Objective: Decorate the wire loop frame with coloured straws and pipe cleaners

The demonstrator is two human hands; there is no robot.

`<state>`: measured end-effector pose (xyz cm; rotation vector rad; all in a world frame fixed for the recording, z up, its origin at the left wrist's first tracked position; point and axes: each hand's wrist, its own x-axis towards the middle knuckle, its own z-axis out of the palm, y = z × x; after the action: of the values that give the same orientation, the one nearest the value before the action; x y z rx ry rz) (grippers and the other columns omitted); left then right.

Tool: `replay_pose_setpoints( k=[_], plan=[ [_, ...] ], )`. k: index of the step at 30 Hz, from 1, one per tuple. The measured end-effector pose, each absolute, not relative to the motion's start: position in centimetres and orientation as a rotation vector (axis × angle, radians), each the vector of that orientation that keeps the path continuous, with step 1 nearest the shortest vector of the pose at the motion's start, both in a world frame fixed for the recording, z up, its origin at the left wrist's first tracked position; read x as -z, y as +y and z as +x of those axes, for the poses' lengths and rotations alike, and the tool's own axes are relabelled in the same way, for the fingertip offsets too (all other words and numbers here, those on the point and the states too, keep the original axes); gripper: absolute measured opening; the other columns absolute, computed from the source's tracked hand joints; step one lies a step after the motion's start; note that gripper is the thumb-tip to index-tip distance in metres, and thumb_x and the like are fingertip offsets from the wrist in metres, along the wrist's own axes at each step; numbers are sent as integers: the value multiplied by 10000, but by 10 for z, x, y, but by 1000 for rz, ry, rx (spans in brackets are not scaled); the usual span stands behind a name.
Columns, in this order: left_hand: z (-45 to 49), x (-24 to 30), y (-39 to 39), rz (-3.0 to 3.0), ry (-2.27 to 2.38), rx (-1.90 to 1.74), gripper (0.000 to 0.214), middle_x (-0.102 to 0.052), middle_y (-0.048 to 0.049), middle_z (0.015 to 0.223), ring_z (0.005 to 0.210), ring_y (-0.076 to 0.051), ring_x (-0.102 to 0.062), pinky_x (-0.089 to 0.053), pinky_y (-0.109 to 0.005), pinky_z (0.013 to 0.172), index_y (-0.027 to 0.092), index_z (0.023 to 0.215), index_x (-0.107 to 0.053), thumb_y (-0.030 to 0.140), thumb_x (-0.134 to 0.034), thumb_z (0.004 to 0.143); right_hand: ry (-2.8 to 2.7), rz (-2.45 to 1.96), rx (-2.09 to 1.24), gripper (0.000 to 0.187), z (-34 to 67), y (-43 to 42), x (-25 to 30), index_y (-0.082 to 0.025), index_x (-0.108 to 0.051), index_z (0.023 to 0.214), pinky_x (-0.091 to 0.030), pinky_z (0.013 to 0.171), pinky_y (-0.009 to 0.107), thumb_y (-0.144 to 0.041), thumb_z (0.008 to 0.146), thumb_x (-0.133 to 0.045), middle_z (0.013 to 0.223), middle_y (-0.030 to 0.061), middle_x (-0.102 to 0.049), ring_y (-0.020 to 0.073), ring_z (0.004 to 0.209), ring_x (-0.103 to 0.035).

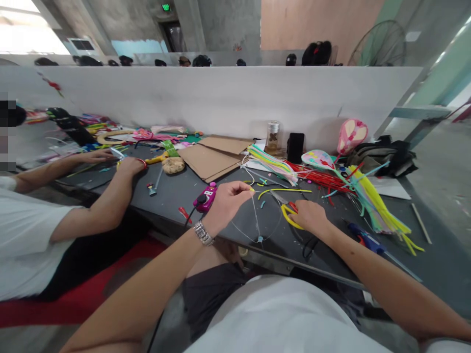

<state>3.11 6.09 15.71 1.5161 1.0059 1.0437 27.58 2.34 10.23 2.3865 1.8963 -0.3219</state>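
My left hand [230, 198], with a metal watch at the wrist, is raised a little over the dark table [221, 230] and pinches the top of a thin wire loop [257, 220] that hangs down from the fingers. My right hand [311, 215] rests on the table with its fingers closed over the handles of yellow-handled scissors [289, 213], whose blades point up and left. A yellow pipe cleaner [283, 190] lies just beyond both hands.
A pink device [206, 196] with a cable sits left of my left hand. Bundles of red, yellow and green pipe cleaners [368, 196] lie to the right, cardboard sheets [213, 157] and a jar [273, 136] behind. Another person's hands [117, 162] work at the left. A white partition [235, 98] backs the table.
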Motion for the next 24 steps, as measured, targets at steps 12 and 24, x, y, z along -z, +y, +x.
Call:
replay_pose_setpoints(
  k=[12, 24],
  plan=[
    [34, -169, 45, 1543, 982, -1108, 151, -473, 43, 522, 516, -81, -314, -225, -249, 497, 165, 615, -688, 292, -734, 684, 1925, 2457, 518, 323, 268, 24, -90, -133, -717, 1028, -509, 819, 358, -400, 848, -686, 1077, 203, -753, 330, 1031, -719],
    [39, -173, 39, 1540, 940, -1037, 177, -588, 18, 621, 543, -89, -411, -319, -232, 520, 161, 745, -731, 333, -752, 711, 2924, 2321, 1959, 372, 248, -40, -125, -182, -670, 942, -410, 507, 216, -549, 923, -612, 760, 3, -652, 86, 539, -529]
  ],
)
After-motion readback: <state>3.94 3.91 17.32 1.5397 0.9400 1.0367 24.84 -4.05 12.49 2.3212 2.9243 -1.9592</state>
